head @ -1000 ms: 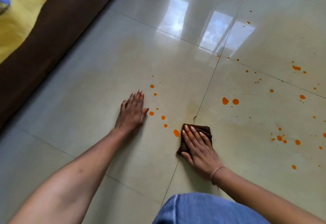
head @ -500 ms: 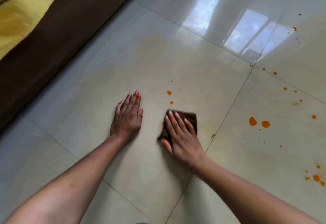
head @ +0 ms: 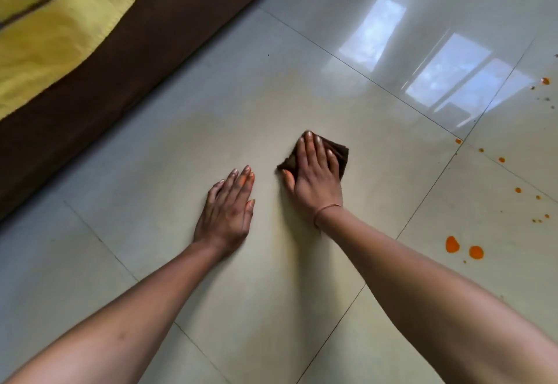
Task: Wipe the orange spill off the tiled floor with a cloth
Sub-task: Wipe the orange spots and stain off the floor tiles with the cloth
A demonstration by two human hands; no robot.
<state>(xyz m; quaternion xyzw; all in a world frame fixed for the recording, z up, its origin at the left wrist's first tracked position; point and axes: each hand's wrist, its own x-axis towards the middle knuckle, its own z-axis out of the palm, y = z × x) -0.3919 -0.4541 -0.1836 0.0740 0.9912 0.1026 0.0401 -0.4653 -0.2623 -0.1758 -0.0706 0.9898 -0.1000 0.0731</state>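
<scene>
I've got both hands down on the floor (head: pixel 302 87) here. The right hand (head: pixel 315 176) lies flat, fingers spread, pressing on the brown cloth (head: pixel 339 151); it isn't gripping the cloth, just a palm on top, with the cloth poking out on the far and right sides of the fingers. A thin band (head: pixel 326 210) circles that wrist. The left hand (head: pixel 226 211) sits just to the left and a little nearer, open and flat on the bare tile, fingers together, holding nothing, with an orange stain on the fingertips (head: pixel 249 176).

The orange spill (head: pixel 452 244) I can see is well off to the right: two big blobs near the right edge, and smaller drops scattered farther along that side. The tile around the cloth looks clean, faintly smeared. Far left, a dark brown edge (head: pixel 126 60) runs diagonally with yellow fabric (head: pixel 54 33) beyond it.
</scene>
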